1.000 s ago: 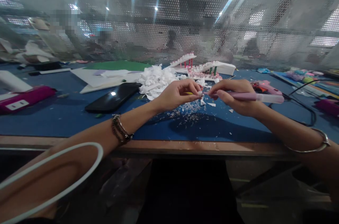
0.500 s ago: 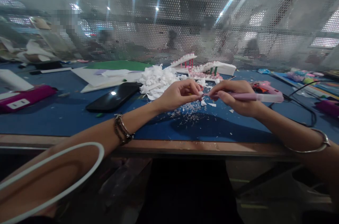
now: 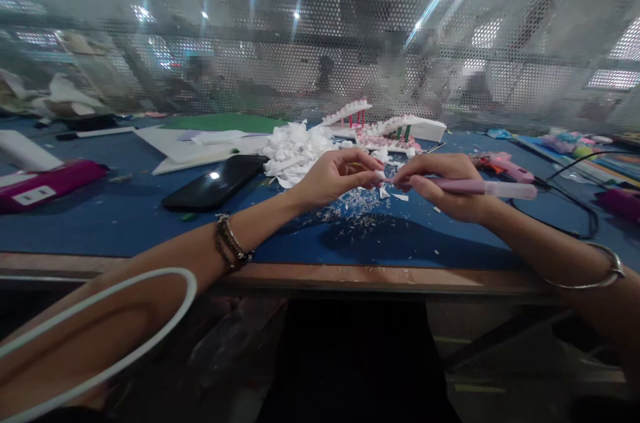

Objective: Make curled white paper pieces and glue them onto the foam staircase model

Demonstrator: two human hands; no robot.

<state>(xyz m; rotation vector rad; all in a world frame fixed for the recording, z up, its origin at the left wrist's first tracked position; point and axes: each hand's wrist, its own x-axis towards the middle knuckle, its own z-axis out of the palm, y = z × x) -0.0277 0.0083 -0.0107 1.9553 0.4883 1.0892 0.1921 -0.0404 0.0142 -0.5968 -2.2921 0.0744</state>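
Note:
My left hand (image 3: 336,176) pinches a small white piece (image 3: 381,175) between thumb and fingertips, above the blue tabletop. In my right hand (image 3: 445,186) is a pink pen-shaped tool (image 3: 463,187) with a clear rear end. Its front tip points left and meets or nearly meets the white piece; fingers partly hide it. Below both hands lie fine white and pinkish shavings (image 3: 363,206). A heap of white scraps (image 3: 300,149) sits just behind my left hand.
A black phone (image 3: 215,183) lies left of the heap, with white sheets (image 3: 190,149) behind it. White models with red and green posts (image 3: 395,129) stand at the back. A pink glue gun (image 3: 507,166) and black cable (image 3: 590,216) are at right, a magenta power strip (image 3: 60,184) at left.
The pen-shaped tool's rear end has dipped slightly, and the white piece shows more between my left fingertips. Both hands stay in nearly the same place.

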